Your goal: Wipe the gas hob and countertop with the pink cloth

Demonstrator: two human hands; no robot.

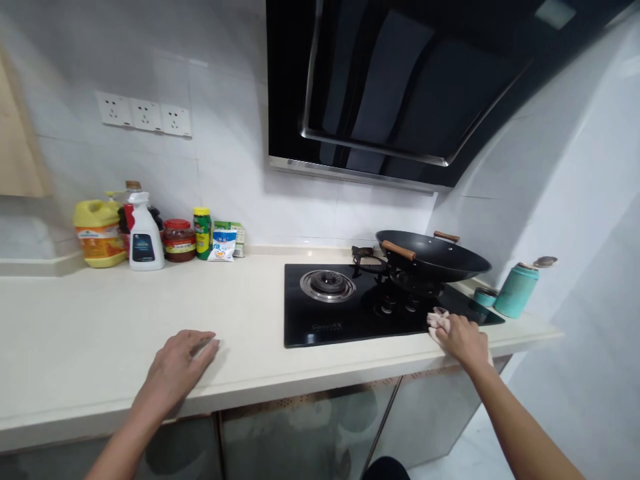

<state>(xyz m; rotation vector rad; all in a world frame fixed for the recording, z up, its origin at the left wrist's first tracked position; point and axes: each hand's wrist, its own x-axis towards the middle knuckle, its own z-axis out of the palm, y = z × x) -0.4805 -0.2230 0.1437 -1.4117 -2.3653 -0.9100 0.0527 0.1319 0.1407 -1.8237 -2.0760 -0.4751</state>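
Note:
My right hand (465, 339) is closed on a pale, crumpled cloth (439, 321) at the front right edge of the black gas stove (320, 330). Part of the cloth is hidden under the fingers. On the white countertop (240, 300), left of the stove, rests my left hand (183, 363), its thumb and fingers apart and nothing in it. Behind the right hand, a black wok (435, 257) with wooden handles sits on the right burner. The left burner (328, 283) is bare, with a round metal ring about it.
Right of the stove stand a teal canister (517, 291) and a small teal tin (485, 297). Along the back wall at left are a yellow jug (99, 233), a white spray bottle (145, 237), a red-lidded jar (179, 241) and a green shaker (203, 233). A black range hood (390, 87) overhangs the stove.

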